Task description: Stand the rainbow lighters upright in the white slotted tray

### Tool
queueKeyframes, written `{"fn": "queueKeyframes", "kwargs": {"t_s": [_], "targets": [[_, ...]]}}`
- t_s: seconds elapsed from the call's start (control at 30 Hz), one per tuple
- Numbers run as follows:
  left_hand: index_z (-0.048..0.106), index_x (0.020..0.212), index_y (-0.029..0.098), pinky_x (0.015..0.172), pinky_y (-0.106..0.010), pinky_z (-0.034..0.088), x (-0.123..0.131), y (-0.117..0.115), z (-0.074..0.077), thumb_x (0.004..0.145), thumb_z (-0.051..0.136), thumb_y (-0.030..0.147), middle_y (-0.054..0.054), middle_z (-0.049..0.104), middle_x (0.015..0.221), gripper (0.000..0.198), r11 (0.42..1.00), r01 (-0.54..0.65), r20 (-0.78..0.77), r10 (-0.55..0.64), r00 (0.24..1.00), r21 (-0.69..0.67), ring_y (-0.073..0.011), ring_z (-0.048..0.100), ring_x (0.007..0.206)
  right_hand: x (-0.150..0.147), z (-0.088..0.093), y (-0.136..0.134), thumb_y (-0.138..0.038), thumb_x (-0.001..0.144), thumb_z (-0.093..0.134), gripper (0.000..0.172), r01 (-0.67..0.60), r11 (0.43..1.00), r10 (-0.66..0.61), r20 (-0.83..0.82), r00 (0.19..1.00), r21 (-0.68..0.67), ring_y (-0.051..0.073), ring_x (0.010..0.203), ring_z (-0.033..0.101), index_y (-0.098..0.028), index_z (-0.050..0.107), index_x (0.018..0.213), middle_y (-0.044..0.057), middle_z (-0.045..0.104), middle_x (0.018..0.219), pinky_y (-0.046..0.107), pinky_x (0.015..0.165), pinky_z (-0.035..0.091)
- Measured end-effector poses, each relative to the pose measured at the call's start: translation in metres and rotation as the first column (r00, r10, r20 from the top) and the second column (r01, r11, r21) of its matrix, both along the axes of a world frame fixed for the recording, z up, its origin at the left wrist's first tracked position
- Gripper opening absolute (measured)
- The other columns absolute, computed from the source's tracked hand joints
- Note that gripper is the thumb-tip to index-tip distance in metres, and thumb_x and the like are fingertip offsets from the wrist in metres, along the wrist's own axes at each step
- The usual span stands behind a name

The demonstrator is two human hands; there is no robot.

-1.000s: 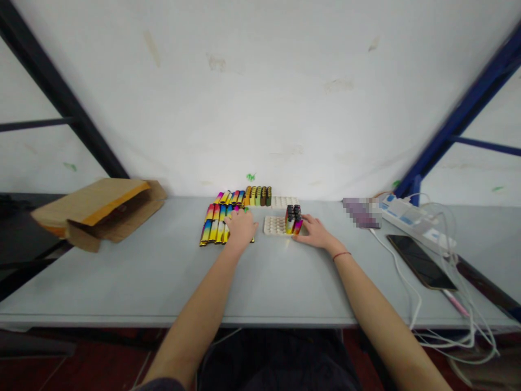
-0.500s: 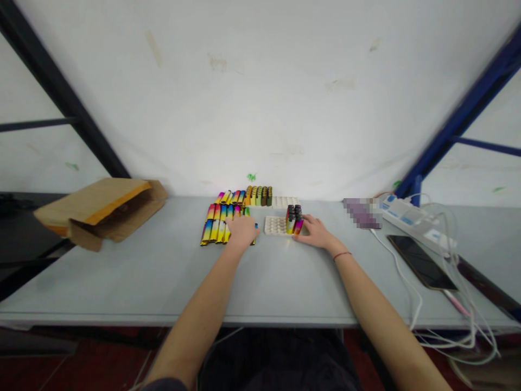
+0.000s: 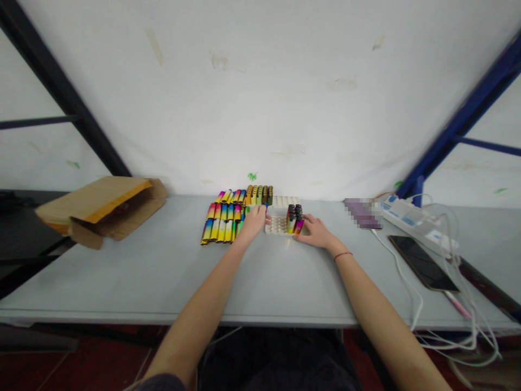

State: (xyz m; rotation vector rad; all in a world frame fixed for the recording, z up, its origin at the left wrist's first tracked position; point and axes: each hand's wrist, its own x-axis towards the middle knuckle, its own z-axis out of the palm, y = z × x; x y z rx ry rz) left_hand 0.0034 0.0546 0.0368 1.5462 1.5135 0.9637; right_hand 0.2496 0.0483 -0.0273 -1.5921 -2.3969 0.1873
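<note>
My left hand [image 3: 254, 221] is closed around a lighter, its blue end [image 3: 266, 206] just showing past the fingers, at the left end of a white socketed tray [image 3: 277, 225]. Most of that lighter is hidden. At the tray's right end stand several upright lighters with dark tops [image 3: 294, 218]. My right hand [image 3: 317, 231] grips this end of the tray, thumb at the front and fingers behind, close against the lighters. Rows of multicoloured lighters [image 3: 220, 231] lie flat to the left of my left hand.
Behind, a second white tray [image 3: 287, 201] has upright lighters [image 3: 260, 194] in its left part. An opened brown cardboard package [image 3: 101, 206] lies at left. To the right are a phone [image 3: 423, 262], a power strip [image 3: 421, 222], a partly pixelated purple item [image 3: 362, 213] and white cables [image 3: 396, 263].
My left hand has moved right and slightly away from me, from the lying lighters to the tray's left end, with a lighter in it. My right hand stays put.
</note>
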Motion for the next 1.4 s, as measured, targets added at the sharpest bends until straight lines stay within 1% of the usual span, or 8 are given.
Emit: {"fn": "queueKeyframes", "kwargs": {"t_s": [0.07,0.13,0.3,0.47,0.67,0.93,1.27,1.4], "targets": [[0.055,0.096,0.019,0.060,-0.026,0.051,0.005,0.000,0.001,0.096,0.037,0.034,0.000,0.063,0.065,0.023,0.995,0.035,0.351,-0.002,0.936,-0.089,-0.0147,0.063,0.053,0.000,0.000,0.000,-0.059,0.086,0.061,0.071,0.001,1.000,-0.001,0.002,1.000,0.000,0.035,0.138,0.041,-0.016,0.053,0.142,0.020,0.048,0.149,0.052,0.114,0.031],[0.052,0.097,0.020,0.051,-0.022,0.046,0.008,-0.001,0.003,0.094,0.039,0.036,0.007,0.050,0.054,0.021,0.988,0.097,0.557,-0.014,0.831,-0.120,-0.0112,0.052,0.041,0.000,0.001,0.000,-0.059,0.087,0.061,0.071,-0.002,1.000,0.002,0.005,1.000,0.000,0.036,0.138,0.041,-0.016,0.053,0.142,0.020,0.047,0.149,0.052,0.114,0.032],[0.052,0.084,0.021,0.044,-0.020,0.038,0.010,-0.004,0.003,0.092,0.039,0.059,0.009,0.037,0.049,0.041,0.959,0.254,0.747,-0.078,0.660,-0.124,-0.0082,0.037,0.037,0.001,-0.001,0.001,-0.060,0.087,0.060,0.069,-0.012,1.000,0.012,0.011,1.000,0.008,0.036,0.137,0.042,-0.016,0.055,0.141,0.020,0.048,0.149,0.052,0.113,0.033],[0.041,0.066,0.022,0.037,-0.018,0.023,0.013,-0.005,0.002,0.088,0.040,0.066,0.008,0.032,0.047,0.050,0.940,0.294,0.796,-0.042,0.603,-0.173,-0.0059,0.027,0.034,0.002,-0.003,0.002,-0.062,0.087,0.060,0.073,-0.007,1.000,0.007,0.005,1.000,0.011,0.036,0.139,0.041,-0.018,0.052,0.143,0.019,0.048,0.149,0.053,0.113,0.032],[0.032,0.057,0.023,0.035,-0.018,0.010,0.016,-0.009,-0.001,0.091,0.032,0.055,0.009,0.019,0.041,0.047,0.949,0.213,0.760,0.041,0.649,-0.234,-0.0052,0.013,0.031,0.001,-0.002,0.001,-0.060,0.087,0.061,0.072,0.002,1.000,-0.002,0.008,1.000,0.011,0.036,0.138,0.041,-0.016,0.052,0.143,0.020,0.048,0.149,0.053,0.114,0.031],[0.029,0.058,0.023,0.033,-0.018,0.009,0.020,-0.014,0.005,0.093,0.024,0.040,0.009,0.015,0.040,0.039,0.959,0.131,0.799,0.128,0.588,-0.250,-0.0069,0.010,0.030,0.000,-0.002,0.001,-0.060,0.086,0.062,0.073,0.005,1.000,-0.005,0.000,1.000,0.007,0.036,0.138,0.041,-0.015,0.053,0.142,0.020,0.047,0.149,0.053,0.114,0.031],[0.033,0.059,0.023,0.033,-0.018,0.010,0.022,-0.014,-0.002,0.093,0.031,0.058,0.010,0.019,0.041,0.049,0.964,0.132,0.824,0.122,0.553,-0.231,-0.0056,0.013,0.030,0.002,-0.004,0.003,-0.061,0.086,0.062,0.073,0.006,1.000,-0.006,0.001,1.000,-0.004,0.036,0.139,0.041,-0.015,0.053,0.142,0.020,0.047,0.150,0.051,0.114,0.031],[0.033,0.057,0.022,0.033,-0.019,0.009,0.020,-0.013,-0.002,0.092,0.031,0.048,0.009,0.019,0.040,0.043,0.953,0.158,0.824,0.132,0.551,-0.258,-0.0056,0.013,0.029,0.002,-0.005,0.003,-0.061,0.086,0.062,0.074,0.001,1.000,-0.001,0.001,1.000,0.009,0.035,0.139,0.042,-0.015,0.052,0.143,0.020,0.047,0.149,0.051,0.114,0.031]]}}
